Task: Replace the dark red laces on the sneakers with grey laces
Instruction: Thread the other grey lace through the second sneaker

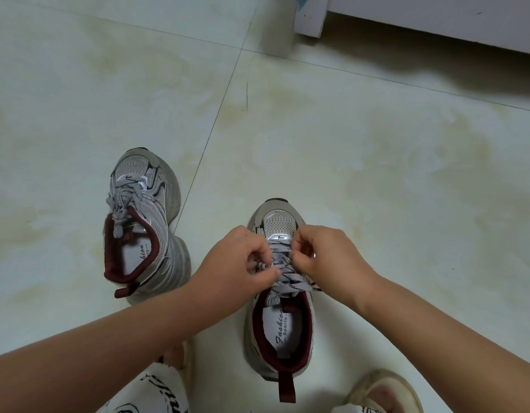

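Two grey-and-silver sneakers with dark red lining stand on the tiled floor. The left sneaker (144, 225) carries a grey lace (123, 201) tied in a knot at its tongue. The right sneaker (280, 317) sits in front of me, laced with a grey lace (284, 272) marked with dark dashes. My left hand (237, 257) pinches that lace on the left side of the eyelets. My right hand (326, 251) pinches it on the right side. Both hands cover the upper lacing. No dark red lace is visible.
Pale tiled floor (377, 174) stretches all around. A white furniture base (406, 16) runs along the top right. My patterned trouser leg (150, 391) and a slippered foot (386, 391) lie at the bottom edge, close to the right sneaker's heel.
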Motion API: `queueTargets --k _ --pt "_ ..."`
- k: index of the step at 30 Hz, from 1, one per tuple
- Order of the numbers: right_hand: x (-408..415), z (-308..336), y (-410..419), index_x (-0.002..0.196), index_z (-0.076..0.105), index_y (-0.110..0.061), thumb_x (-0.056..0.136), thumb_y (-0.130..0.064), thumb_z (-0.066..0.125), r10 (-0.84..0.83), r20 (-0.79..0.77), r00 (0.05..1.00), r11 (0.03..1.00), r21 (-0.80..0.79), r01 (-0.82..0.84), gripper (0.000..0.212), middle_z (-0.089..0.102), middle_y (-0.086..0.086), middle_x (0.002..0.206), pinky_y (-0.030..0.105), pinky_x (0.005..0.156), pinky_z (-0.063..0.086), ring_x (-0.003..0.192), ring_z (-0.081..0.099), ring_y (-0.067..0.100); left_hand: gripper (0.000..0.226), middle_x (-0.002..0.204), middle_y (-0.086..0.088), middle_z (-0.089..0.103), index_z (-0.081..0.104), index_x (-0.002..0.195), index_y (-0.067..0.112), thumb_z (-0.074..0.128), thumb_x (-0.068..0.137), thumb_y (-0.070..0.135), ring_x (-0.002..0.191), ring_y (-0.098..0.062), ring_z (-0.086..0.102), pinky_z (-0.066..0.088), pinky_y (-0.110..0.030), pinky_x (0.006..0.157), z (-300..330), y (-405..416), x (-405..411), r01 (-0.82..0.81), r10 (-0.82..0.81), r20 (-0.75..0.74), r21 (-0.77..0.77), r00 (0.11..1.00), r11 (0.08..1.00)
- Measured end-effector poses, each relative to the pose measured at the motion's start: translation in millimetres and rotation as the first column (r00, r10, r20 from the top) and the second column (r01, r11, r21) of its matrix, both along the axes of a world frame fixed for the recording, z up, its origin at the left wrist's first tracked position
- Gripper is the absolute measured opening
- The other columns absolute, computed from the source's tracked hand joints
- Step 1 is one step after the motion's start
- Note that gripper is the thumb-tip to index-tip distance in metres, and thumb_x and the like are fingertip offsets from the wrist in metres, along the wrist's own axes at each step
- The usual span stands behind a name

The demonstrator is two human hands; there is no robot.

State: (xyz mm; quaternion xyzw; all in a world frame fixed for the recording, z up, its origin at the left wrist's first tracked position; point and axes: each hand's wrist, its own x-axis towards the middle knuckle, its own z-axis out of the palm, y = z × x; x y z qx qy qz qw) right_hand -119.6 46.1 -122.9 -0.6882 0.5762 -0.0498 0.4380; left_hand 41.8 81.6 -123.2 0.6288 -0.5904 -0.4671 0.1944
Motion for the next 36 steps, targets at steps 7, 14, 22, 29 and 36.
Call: queueTargets --k 7,14,22,29,36 --pt "-5 -6 -1 0.067 0.055 -0.011 0.084 0.001 0.055 -0.322 0.328 0.888 0.933 0.269 0.239 0.021 0.053 -0.001 0.063 0.038 0.068 0.049 0.063 0.047 0.014 0.006 0.081 0.016 0.041 0.066 0.075 0.027 0.067 0.080 0.030 0.072 -0.003 0.046 0.040 -0.018 0.067 7 -10 -3 0.148 -0.143 0.243 -0.003 0.959 0.989" --pt "-4 -9 3 0.075 0.061 -0.012 0.083 -0.013 0.065 -0.327 0.265 0.907 0.917 0.321 0.236 0.009 0.058 0.000 0.068 0.027 0.067 0.044 0.064 0.050 0.012 0.026 0.061 0.014 0.052 0.056 0.062 0.023 0.060 0.087 0.019 0.060 -0.001 0.048 0.037 -0.018 0.057 11 -22 0 0.168 -0.200 0.256 0.141 0.946 0.976" --pt "0 -1 4 0.062 0.055 -0.015 0.082 -0.016 0.065 -0.272 0.197 0.942 0.946 0.234 0.225 0.022 0.055 -0.005 0.059 0.022 0.062 0.043 0.057 0.048 0.008 0.024 0.065 0.011 0.060 0.059 0.063 0.024 0.065 0.084 0.013 0.066 -0.002 0.054 0.041 -0.011 0.060 16 -9 13 0.113 -0.109 -0.035 0.169 0.993 0.979" --pt "18 11 7 0.073 0.056 -0.019 0.085 -0.023 0.059 -0.015 -0.139 0.990 0.999 0.034 0.020 0.013 0.062 -0.001 0.079 0.024 0.064 0.039 0.074 0.054 0.017 0.019 0.079 0.000 0.067 0.066 0.072 0.016 0.057 0.088 0.011 0.073 -0.005 0.063 0.054 -0.017 0.070 9 1 18 -0.213 0.269 -0.248 0.229 0.931 0.950" --pt "9 2 5 0.063 0.044 -0.021 0.087 -0.001 0.047 -0.089 0.121 0.989 0.967 0.250 0.057 0.032 0.044 -0.009 0.059 0.027 0.060 0.038 0.058 0.040 0.012 0.015 0.073 0.004 0.059 0.061 0.067 0.021 0.069 0.081 0.022 0.067 -0.009 0.055 0.042 -0.018 0.065 10 -24 13 0.159 -0.186 0.178 0.154 0.966 0.975"
